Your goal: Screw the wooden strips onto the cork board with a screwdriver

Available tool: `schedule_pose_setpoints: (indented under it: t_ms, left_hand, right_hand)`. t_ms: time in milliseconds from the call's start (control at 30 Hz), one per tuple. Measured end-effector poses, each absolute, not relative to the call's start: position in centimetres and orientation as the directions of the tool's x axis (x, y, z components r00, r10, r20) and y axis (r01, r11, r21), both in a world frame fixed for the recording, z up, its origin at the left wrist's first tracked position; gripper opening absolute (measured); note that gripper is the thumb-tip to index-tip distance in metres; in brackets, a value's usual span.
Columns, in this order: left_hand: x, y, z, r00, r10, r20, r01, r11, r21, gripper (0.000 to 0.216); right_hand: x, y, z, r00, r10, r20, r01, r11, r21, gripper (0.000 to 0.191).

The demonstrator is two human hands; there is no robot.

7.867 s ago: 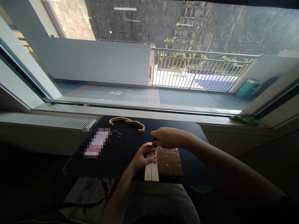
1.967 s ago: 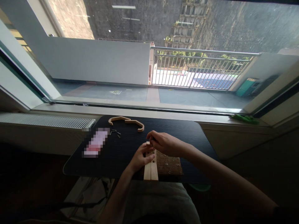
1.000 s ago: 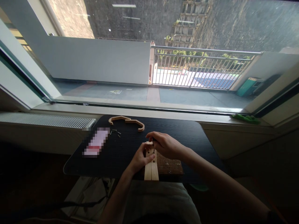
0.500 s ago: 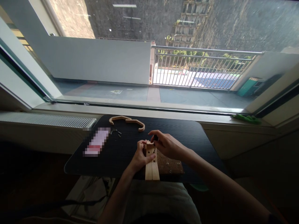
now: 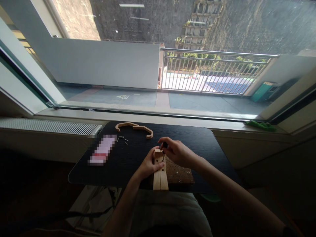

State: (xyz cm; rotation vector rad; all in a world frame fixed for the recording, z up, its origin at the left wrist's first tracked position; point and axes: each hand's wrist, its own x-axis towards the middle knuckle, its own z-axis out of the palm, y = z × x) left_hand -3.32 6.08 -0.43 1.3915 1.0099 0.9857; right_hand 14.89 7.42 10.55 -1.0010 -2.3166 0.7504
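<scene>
I am gripping the wooden slats [image 5: 160,176] on the bench [image 5: 123,159].
My left grip [image 5: 147,164] is clasping their far half; my right grip [image 5: 177,153] is pinching a small dark tool [image 5: 165,144] at their far end, a perforated board [image 5: 179,173] lying just right.

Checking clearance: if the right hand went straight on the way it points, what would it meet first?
The right hand would likely meet the far end of the wooden strips, beside the left hand.
</scene>
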Motion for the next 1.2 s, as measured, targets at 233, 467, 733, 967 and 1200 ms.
schedule_pose_setpoints:
  t_ms: [233,467,733,967,1200]
  left_hand:
    - [-3.3,6.4,0.0,0.313,0.949,-0.032,0.028,0.024,0.999,0.060]
    - [-3.2,6.5,0.1,0.341,0.936,-0.087,-0.044,0.108,0.993,0.065]
    - [-3.2,6.6,0.0,0.326,0.941,-0.087,-0.057,0.111,0.992,0.061]
    - [-3.3,6.7,-0.3,0.326,0.942,-0.079,-0.050,0.101,0.994,0.063]
    - [-3.3,6.1,-0.7,0.313,0.949,-0.027,-0.032,0.039,0.999,0.078]
  right_hand:
    - [14.9,7.3,10.6,-0.601,0.769,0.219,0.483,0.568,-0.666,0.031]
    - [15.1,7.5,10.3,-0.604,0.761,0.238,0.476,0.584,-0.658,0.031]
    - [15.2,7.5,10.7,-0.601,0.768,0.221,0.502,0.578,-0.643,0.027]
    - [14.7,7.4,11.6,-0.587,0.781,0.214,0.546,0.577,-0.607,0.011]
    - [14.4,7.2,11.0,-0.574,0.783,0.240,0.492,0.564,-0.663,0.012]
